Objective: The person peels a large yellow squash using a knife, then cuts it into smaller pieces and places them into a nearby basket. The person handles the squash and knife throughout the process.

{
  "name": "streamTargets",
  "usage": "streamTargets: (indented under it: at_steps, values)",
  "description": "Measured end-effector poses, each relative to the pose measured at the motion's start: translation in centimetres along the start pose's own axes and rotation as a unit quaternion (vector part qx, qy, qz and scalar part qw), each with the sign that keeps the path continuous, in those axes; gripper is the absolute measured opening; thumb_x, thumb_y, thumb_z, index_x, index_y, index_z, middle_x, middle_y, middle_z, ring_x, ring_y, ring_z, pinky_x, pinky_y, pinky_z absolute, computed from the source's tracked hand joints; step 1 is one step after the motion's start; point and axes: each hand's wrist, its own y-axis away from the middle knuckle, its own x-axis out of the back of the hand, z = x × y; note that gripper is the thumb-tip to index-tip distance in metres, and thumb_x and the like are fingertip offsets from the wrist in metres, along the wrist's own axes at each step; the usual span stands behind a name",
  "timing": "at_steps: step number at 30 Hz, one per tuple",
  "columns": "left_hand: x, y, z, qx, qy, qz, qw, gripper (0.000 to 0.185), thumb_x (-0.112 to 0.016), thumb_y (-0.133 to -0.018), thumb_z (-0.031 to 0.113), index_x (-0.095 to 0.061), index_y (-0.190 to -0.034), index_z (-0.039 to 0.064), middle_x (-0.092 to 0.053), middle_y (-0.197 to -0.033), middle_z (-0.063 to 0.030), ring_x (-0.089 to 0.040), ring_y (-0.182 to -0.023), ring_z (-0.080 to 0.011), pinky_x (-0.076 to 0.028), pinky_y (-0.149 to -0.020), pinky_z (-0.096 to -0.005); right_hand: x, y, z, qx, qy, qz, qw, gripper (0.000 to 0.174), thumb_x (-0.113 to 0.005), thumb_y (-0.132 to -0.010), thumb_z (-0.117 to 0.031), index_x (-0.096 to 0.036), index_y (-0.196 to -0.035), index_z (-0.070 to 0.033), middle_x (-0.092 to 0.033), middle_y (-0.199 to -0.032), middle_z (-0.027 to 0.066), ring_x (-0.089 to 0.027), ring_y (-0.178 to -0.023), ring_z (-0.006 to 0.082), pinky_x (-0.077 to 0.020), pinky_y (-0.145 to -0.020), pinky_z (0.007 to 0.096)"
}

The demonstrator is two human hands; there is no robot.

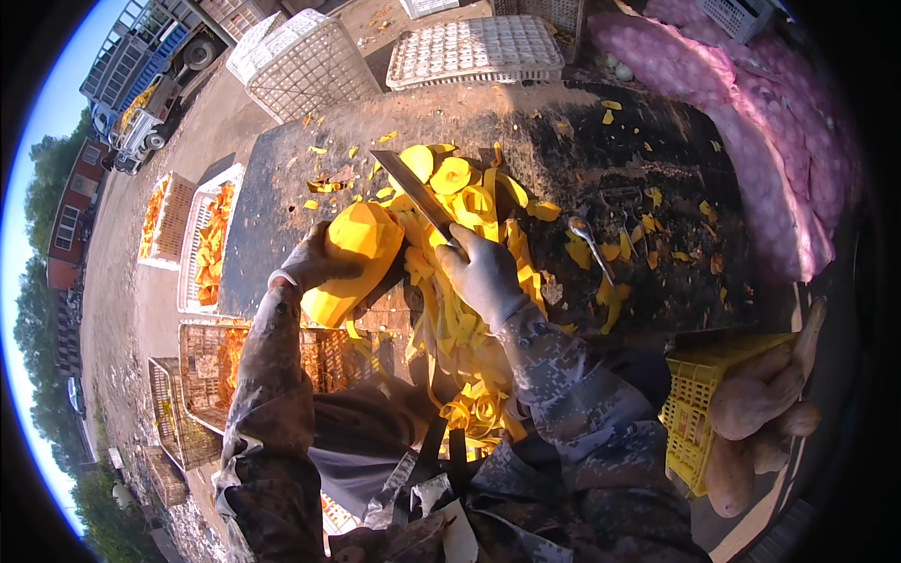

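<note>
My gloved left hand (318, 264) grips a peeled orange-yellow squash (364, 243) from its left side, over the near left part of a dark, worn wooden table (260, 204). In my gloved right hand (482, 271) is the handle end of a long flat-bladed knife (414, 188). Its blade points away and to the left, over a heap of yellow peel strips (468, 204), apart from the squash. More long peel (461, 338) hangs from the near edge towards my lap. Right of my right hand lies a metal spoon (591, 246) among peel scraps.
White plastic crates (306, 77) stand beyond the table. Crates of orange pieces (211, 246) sit at the left. Pink mesh sacks (767, 134) are piled at the far right. Unpeeled squashes (750, 408) lie beside a yellow crate (693, 415) at the near right. Trucks (144, 119) are parked behind.
</note>
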Motion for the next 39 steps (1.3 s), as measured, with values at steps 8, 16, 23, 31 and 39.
streamTargets:
  at_steps: [8,16,23,31,39]
  values:
    - [0.2,-0.9,2.3,0.008,-0.192,-0.018,0.981,0.12,-0.097,-0.05,0.047,-0.043,-0.145,-0.002,-0.062,-0.134,-0.0207,-0.06,-0.125,-0.0341,-0.048,-0.107,-0.0388,-0.6,1.7,-0.8,-0.08,0.021,-0.052,0.995,0.052,-0.064,-0.096,-0.04,-0.065,-0.13,-0.001,-0.069,-0.123,0.0224,-0.066,-0.113,0.0385,-0.0523,-0.096,0.0426]
    - [-0.7,-3.4,1.8,-0.132,-0.357,-0.084,0.921,0.121,-0.097,-0.049,0.048,-0.041,-0.143,-0.003,-0.06,-0.134,-0.0228,-0.056,-0.127,-0.0368,-0.046,-0.108,-0.0398,-1.1,3.4,-0.3,-0.051,0.03,0.004,0.998,0.051,-0.066,-0.094,-0.041,-0.067,-0.124,0.0,-0.071,-0.112,0.0236,-0.069,-0.105,0.0387,-0.0542,-0.088,0.0408]
    - [-2.1,0.0,4.8,-0.014,-0.26,0.055,0.964,0.131,-0.099,-0.044,0.051,-0.039,-0.149,0.002,-0.056,-0.142,-0.0239,-0.054,-0.133,-0.0375,-0.045,-0.11,-0.0411,-0.3,4.3,-2.5,-0.092,0.031,-0.026,0.995,0.05,-0.064,-0.096,-0.041,-0.066,-0.126,-0.001,-0.071,-0.114,0.0239,-0.068,-0.107,0.0386,-0.0541,-0.088,0.0407]
    - [-2.5,-1.1,2.3,-0.051,-0.229,0.084,0.968,0.122,-0.099,-0.049,0.046,-0.042,-0.148,0.003,-0.059,-0.135,-0.022,-0.056,-0.128,-0.0369,-0.047,-0.107,-0.0414,-2.5,6.9,-3.0,0.067,-0.006,0.049,0.997,0.03,-0.066,-0.097,-0.026,-0.068,-0.11,0.001,-0.071,-0.092,0.0251,-0.07,-0.083,0.0413,-0.0556,-0.07,0.0428]
    - [-2.2,-1.4,1.9,-0.079,-0.177,0.065,0.979,0.127,-0.099,-0.046,0.046,-0.039,-0.152,0.011,-0.053,-0.142,-0.0239,-0.054,-0.131,-0.0395,-0.047,-0.108,-0.0425,-3.4,8.0,-3.3,0.063,0.015,0.046,0.997,0.03,-0.065,-0.097,-0.026,-0.069,-0.108,0.002,-0.07,-0.09,0.026,-0.068,-0.084,0.044,-0.0551,-0.071,0.0464]
